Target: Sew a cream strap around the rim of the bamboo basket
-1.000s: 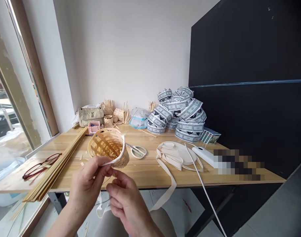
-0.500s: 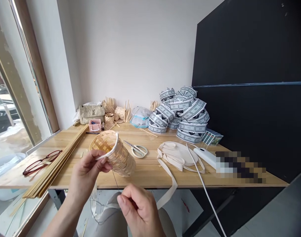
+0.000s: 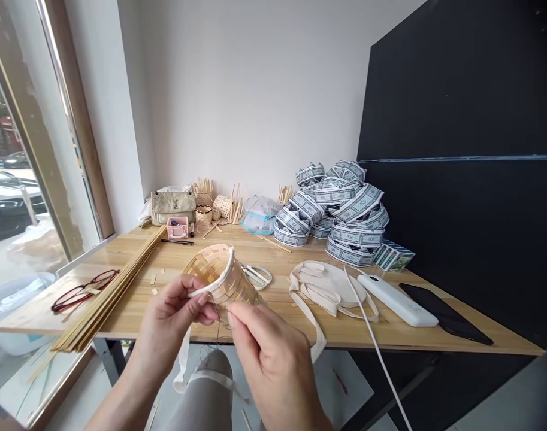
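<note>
A woven bamboo basket (image 3: 239,284) lies tilted with its mouth toward the left, and a white fabric strip (image 3: 230,263) runs along its rim. My left hand (image 3: 183,305) is closed, pinching the strip and rim at the near side. Close against the basket's near wall, my right hand (image 3: 271,347) is also closed, thumb and forefinger pressed together on a dark thread (image 3: 218,329). Whether a needle is between those fingertips I cannot make out. Loose thread hangs below the rim over my knee. White-handled scissors (image 3: 259,276) lie behind the basket, partly hidden.
Bamboo strips (image 3: 115,284) and red glasses (image 3: 84,291) lie at left. To the right are coiled cream tape (image 3: 331,287), a white power bank (image 3: 396,299), a phone (image 3: 446,312) and a white cable (image 3: 372,335). Patterned ribbon rolls (image 3: 354,227) are stacked behind.
My right hand has moved up to the basket's wall; the thread that was taut between it and the rim now hangs slack. The view has shifted slightly left.
</note>
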